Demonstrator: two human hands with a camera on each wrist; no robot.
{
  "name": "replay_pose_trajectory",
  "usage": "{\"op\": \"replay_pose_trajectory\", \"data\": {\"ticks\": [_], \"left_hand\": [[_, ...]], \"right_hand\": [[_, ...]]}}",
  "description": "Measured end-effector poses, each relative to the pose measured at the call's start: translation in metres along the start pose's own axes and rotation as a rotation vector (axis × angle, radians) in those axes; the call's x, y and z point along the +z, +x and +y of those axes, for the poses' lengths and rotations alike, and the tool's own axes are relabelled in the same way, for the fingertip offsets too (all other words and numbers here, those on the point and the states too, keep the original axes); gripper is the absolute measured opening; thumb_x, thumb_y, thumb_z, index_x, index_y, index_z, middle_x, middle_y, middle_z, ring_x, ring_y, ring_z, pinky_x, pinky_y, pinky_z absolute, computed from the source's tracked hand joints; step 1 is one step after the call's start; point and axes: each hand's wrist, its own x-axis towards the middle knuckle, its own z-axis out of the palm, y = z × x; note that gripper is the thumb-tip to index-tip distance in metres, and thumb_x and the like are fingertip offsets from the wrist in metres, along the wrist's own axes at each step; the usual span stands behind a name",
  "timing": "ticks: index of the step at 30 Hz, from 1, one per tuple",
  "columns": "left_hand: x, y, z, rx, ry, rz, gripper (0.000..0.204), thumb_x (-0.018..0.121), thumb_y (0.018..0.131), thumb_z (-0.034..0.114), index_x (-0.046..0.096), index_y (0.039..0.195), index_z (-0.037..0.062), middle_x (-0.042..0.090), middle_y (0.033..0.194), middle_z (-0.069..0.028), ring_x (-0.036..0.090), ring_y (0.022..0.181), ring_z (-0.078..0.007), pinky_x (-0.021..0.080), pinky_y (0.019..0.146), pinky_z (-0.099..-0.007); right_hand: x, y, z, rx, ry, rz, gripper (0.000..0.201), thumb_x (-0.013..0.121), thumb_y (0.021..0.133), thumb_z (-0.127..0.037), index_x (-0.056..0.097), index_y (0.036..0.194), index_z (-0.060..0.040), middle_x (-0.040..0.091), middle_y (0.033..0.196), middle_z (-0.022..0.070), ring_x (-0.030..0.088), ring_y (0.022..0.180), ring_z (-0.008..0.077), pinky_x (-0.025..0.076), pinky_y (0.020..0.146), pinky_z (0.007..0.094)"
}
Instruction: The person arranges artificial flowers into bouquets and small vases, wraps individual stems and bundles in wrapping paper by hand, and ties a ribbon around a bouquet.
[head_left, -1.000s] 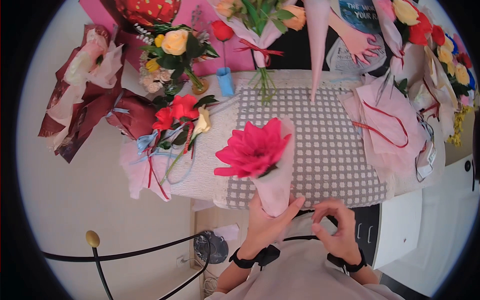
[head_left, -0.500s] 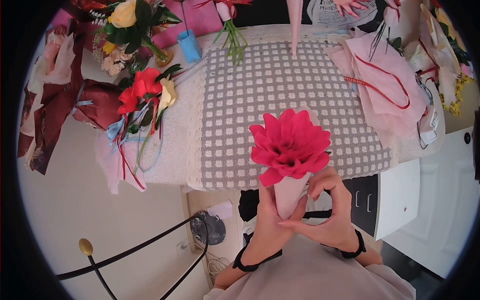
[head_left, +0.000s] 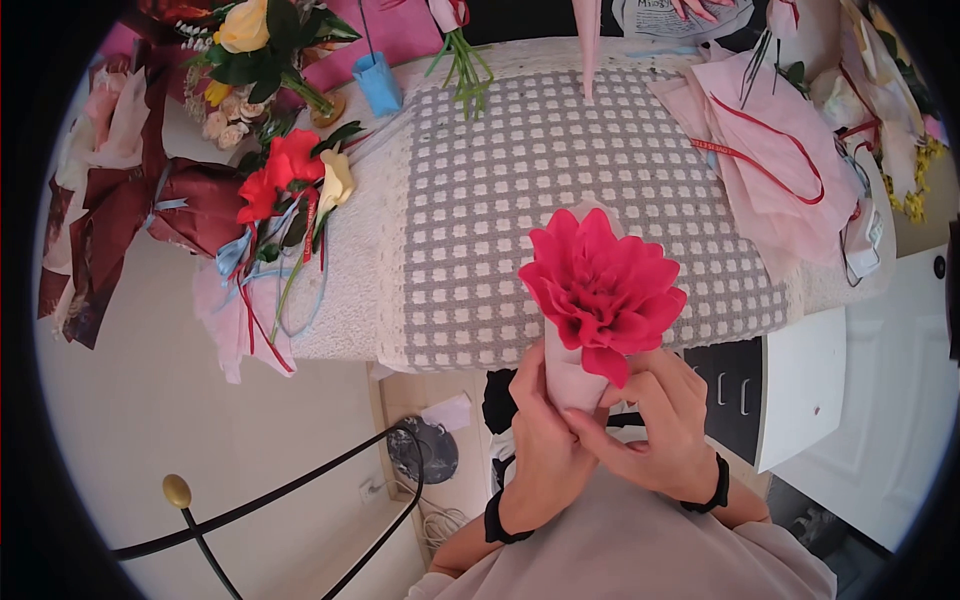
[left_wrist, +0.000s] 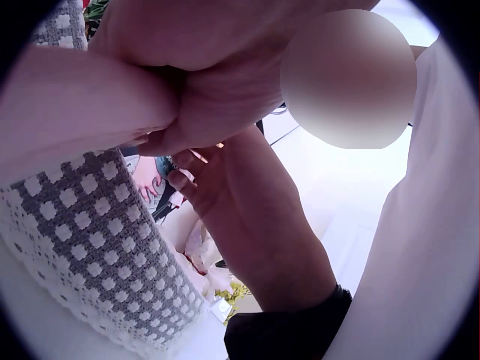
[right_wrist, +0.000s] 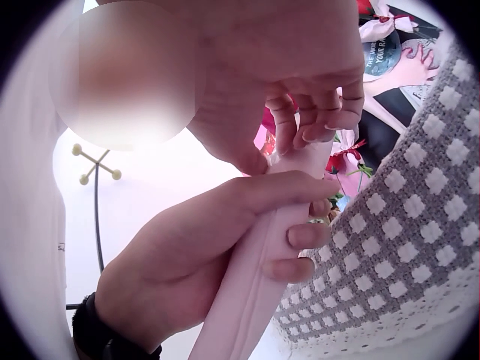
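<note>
at the far left, a maroon-wrapped bouquet point(head_left: 205, 215) lies beside the white-covered table point(head_left: 345, 325), overlapping its edge. next to it, a bunch of red flowers point(head_left: 292, 160) with one cream bloom rests on the table edge; this placement probably keeps finished or spare pieces out of the working zone. a checked cloth point(head_left: 480, 200) covers the middle of the table, probably as a soft work mat.

the left hand point(head_left: 545, 445) is closed around the paper wrap point(head_left: 575, 388), fingers and thumb encircling the cone. this grip likely stops the paper from unrolling. the pink flower point(head_left: 603, 285) stands in the mouth of the wrap, held above the near edge of the cloth, in front of the person's body. the right hand point(head_left: 660, 430) works at narrow spread, bent fingertips and thumb pinching the wrap, presumably to tighten the roll.

at the right, pale pink sheets point(head_left: 745, 215) lie stacked under a red ribbon point(head_left: 715, 151), apparently within easy reach.

the flower is a vivid pink bloom with broad, layered, pointed petals and a darker, shaded center. it tilts toward the person. its wrap is pale pink, matte and narrow, with lengthwise folds; the stem is hidden.
</note>
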Motion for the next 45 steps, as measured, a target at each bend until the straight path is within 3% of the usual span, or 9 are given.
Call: {"op": "replay_pose_trajectory", "data": {"ticks": [7,20,29,35,38,40,43,45], "left_hand": [[0.003,-0.003,0.0,-0.005,-0.007,0.013,0.09,0.076,0.09,0.004,0.015,0.154,-0.0059,0.051,0.142,-0.0381,0.065,0.123,-0.0438,0.055,0.097,-0.0461],[0.003,-0.003,-0.002,-0.04,-0.106,0.025,0.087,0.073,0.093,0.003,0.013,0.155,-0.0051,0.051,0.14,-0.038,0.062,0.125,-0.0427,0.05,0.103,-0.0467],[0.005,-0.003,-0.001,-0.071,0.016,0.025,0.09,0.077,0.092,0.007,0.014,0.155,-0.0045,0.054,0.139,-0.0363,0.064,0.124,-0.044,0.052,0.1,-0.0474],[0.008,-0.001,0.001,-0.081,-0.155,0.012,0.089,0.072,0.093,-0.001,0.011,0.157,-0.0023,0.048,0.145,-0.0347,0.061,0.127,-0.0365,0.052,0.102,-0.046],[0.01,-0.002,0.003,-0.165,-0.262,0.002,0.087,0.066,0.093,-0.009,0.009,0.158,0.0004,0.046,0.147,-0.0312,0.059,0.127,-0.0328,0.05,0.103,-0.0437],[0.007,0.0,0.003,-0.276,-0.438,-0.075,0.081,0.065,0.098,-0.002,0.013,0.159,0.007,0.048,0.144,-0.0203,0.059,0.124,-0.0236,0.05,0.103,-0.0373],[0.0,0.003,0.004,-0.316,-0.511,-0.177,0.082,0.059,0.095,-0.013,0.009,0.158,0.0041,0.048,0.145,-0.0246,0.058,0.128,-0.0273,0.048,0.106,-0.039],[-0.004,0.007,0.01,-0.345,-0.509,-0.195,0.081,0.059,0.096,-0.013,0.009,0.158,0.004,0.049,0.144,-0.0232,0.057,0.129,-0.0261,0.046,0.108,-0.0393]], "right_hand": [[-0.006,-0.004,-0.003,-0.017,0.018,-0.057,0.027,0.086,0.08,-0.007,0.062,0.091,-0.0048,0.061,0.086,0.0071,0.061,0.067,0.0235,0.047,0.053,0.0339],[-0.005,-0.007,0.004,0.026,0.177,-0.11,0.024,0.08,0.082,0.001,0.061,0.096,-0.0012,0.064,0.091,0.0116,0.062,0.064,0.0234,0.047,0.051,0.0332],[-0.004,-0.006,0.003,-0.043,-0.063,-0.023,0.026,0.082,0.08,-0.004,0.062,0.098,-0.0026,0.065,0.093,0.009,0.066,0.068,0.0245,0.05,0.055,0.0347],[-0.003,-0.012,0.006,0.026,0.054,-0.05,0.025,0.079,0.083,-0.001,0.06,0.1,-0.0003,0.064,0.093,0.0121,0.066,0.069,0.0275,0.051,0.056,0.0372],[-0.006,-0.012,0.007,0.065,0.119,-0.085,0.024,0.076,0.086,0.002,0.058,0.102,0.0007,0.064,0.093,0.0137,0.065,0.068,0.029,0.051,0.056,0.0378],[-0.006,-0.014,0.01,0.101,0.264,-0.065,0.024,0.073,0.09,0.004,0.056,0.105,0.0006,0.063,0.094,0.015,0.064,0.068,0.0277,0.051,0.057,0.0356],[-0.01,-0.012,0.011,0.139,0.375,-0.076,0.023,0.071,0.093,0.006,0.055,0.108,0.0004,0.062,0.096,0.0155,0.063,0.071,0.0243,0.05,0.059,0.0338],[-0.01,-0.012,0.013,0.165,0.439,-0.082,0.021,0.07,0.094,0.006,0.055,0.108,0.0006,0.062,0.098,0.0153,0.063,0.073,0.0226,0.051,0.061,0.0328]]}}
